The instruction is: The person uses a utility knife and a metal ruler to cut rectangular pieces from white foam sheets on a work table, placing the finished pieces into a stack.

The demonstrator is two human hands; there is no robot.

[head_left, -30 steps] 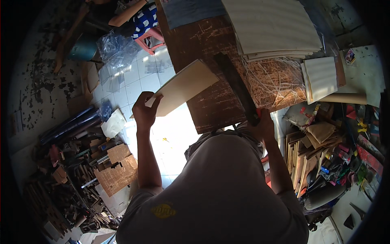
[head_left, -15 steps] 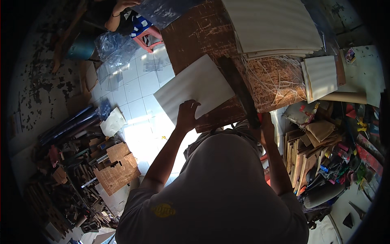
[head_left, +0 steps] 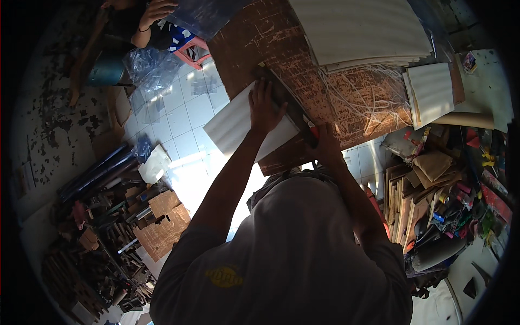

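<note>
A white sheet (head_left: 230, 127) lies aslant on the worn brown table (head_left: 254, 40), its left part jutting past the table's edge. Across the sheet's right side rests a long dark straight bar (head_left: 288, 100). My left hand (head_left: 264, 108) is flat with fingers apart, pressing on the sheet beside the bar, fingertips near the bar's far end. At the bar's near end, my right hand (head_left: 326, 145) is closed around a small red thing (head_left: 314, 131); most of it is hidden by the fingers, so its kind does not show.
Large pale sheets (head_left: 363, 35) are stacked at the far right, with a smaller stack (head_left: 430, 95) nearby. Pale string scraps (head_left: 374, 100) litter the tabletop. Another person's hand (head_left: 157, 12) shows at far left, near a pink stool (head_left: 193, 52). Wood offcuts (head_left: 162, 227) heap at left.
The dark bar has shifted left onto the sheet. My left hand has moved away from me and flattened beside it. My right hand has come up and left to the bar's near end.
</note>
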